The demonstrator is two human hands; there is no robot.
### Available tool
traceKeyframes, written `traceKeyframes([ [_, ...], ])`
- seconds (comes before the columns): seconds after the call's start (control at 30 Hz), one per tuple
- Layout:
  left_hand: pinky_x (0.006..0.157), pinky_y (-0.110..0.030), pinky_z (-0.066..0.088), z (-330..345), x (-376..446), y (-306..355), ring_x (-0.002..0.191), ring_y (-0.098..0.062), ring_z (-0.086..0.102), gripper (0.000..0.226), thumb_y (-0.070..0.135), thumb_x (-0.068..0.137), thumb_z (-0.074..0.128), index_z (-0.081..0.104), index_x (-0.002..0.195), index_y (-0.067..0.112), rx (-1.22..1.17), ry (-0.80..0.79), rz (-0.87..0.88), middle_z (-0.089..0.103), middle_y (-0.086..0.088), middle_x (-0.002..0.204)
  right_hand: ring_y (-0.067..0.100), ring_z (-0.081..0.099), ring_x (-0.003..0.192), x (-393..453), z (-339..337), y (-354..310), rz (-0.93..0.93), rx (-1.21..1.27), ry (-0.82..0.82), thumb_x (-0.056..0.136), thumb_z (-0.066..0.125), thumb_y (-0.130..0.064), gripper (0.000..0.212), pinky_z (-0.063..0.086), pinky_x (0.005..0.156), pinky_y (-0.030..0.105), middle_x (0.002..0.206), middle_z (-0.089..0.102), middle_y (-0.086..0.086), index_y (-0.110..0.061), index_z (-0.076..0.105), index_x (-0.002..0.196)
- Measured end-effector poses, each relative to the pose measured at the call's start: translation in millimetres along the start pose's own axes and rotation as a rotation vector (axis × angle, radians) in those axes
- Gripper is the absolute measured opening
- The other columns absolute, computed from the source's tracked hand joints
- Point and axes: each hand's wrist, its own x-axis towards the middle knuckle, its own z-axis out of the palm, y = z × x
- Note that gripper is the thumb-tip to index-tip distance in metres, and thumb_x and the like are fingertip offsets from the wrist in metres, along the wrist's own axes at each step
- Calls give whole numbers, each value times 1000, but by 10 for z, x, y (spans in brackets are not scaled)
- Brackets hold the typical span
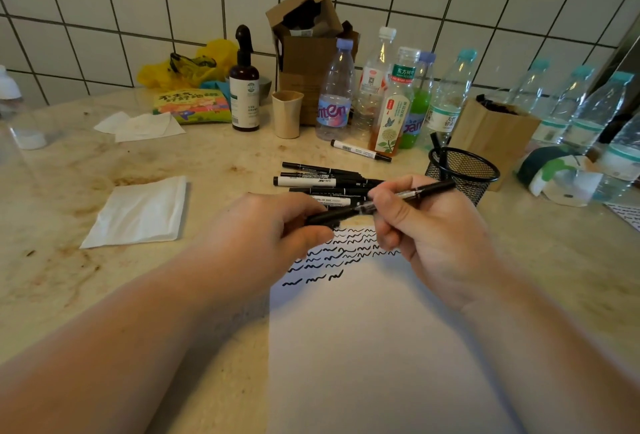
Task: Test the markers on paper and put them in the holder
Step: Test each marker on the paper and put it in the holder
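A black marker [429, 189] lies across both my hands above the white paper [374, 347]. My right hand [433, 236] grips its barrel, and my left hand [273, 225] pinches its cap end. Wavy black test lines [332, 253] cover the top of the paper. Several more markers [322, 180] lie in a pile just beyond my hands. One white-barrelled marker [360, 150] rests alone near the bottles. The black mesh holder [462, 172] stands at the right with markers sticking out of it.
A folded napkin [138, 213] lies to the left. Along the tiled wall stand several plastic bottles [336, 94], a brown pump bottle [244, 87], a beige cup [286, 114], a cardboard box [304, 52] and a paper bag [491, 128].
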Motion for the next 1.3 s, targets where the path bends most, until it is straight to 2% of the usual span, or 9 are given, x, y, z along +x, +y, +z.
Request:
traceKeyframes([
  [0.2,58,-22,50,7,-7,-29,65,-1,61,18,55,88,55,60,103,46,8,-24,-62,69,10,72,17,64,74,77,-253,-98,-275,-132,365,97,59,-14,13,55,71,31,81,68,3,-19,70,101],
  [0.4,58,-29,53,40,-15,-32,60,-9,62,18,54,88,55,66,83,41,82,-51,-94,68,8,68,15,68,80,203,-542,-83,-364,-547,774,97,59,-35,15,54,66,26,92,71,3,-31,66,110],
  [0.5,53,-19,47,50,-10,-32,57,-5,60,17,51,90,57,66,80,40,112,-58,-108,67,11,67,22,70,89,255,-626,-61,-284,-586,813,96,58,-39,16,59,78,35,98,73,2,-34,67,108],
  [0.73,60,-24,55,53,-6,-47,63,-4,62,19,52,90,56,67,83,38,141,-56,-113,68,14,69,8,66,77,343,-657,-13,-99,-525,768,100,58,-24,30,58,68,34,85,68,-8,-22,62,130],
  [0.8,59,-22,53,53,-5,-51,63,-4,62,18,51,90,57,67,82,38,141,-57,-116,67,13,69,7,68,81,329,-610,-4,-104,-503,740,100,58,-18,44,56,69,29,93,71,-8,-23,51,142],
  [0.9,62,-24,55,61,-4,-66,65,-4,62,18,50,90,58,68,83,38,142,-55,-116,68,14,71,7,67,80,230,-426,-6,-191,-560,675,97,60,-13,33,54,71,25,94,70,-6,-28,56,126],
  [1.03,60,-22,52,63,8,-59,65,-3,61,17,50,90,57,66,81,39,167,-58,-113,67,14,71,-3,60,89,109,-137,124,-174,-841,164,93,67,-18,19,48,80,20,101,68,-13,-36,68,100],
  [1.13,61,-26,51,57,25,-70,66,-2,59,19,52,89,56,65,79,39,195,-42,-86,65,15,71,-1,38,135,83,10,266,-126,-1074,-221,97,63,-28,30,30,114,24,143,53,-18,-33,66,126],
  [1.3,52,-19,36,61,16,-66,75,7,55,20,47,91,57,64,75,38,181,-32,-58,63,16,67,5,10,151,135,111,395,14,-1120,-336,100,52,-47,46,17,125,41,162,26,-19,-37,50,145],
])
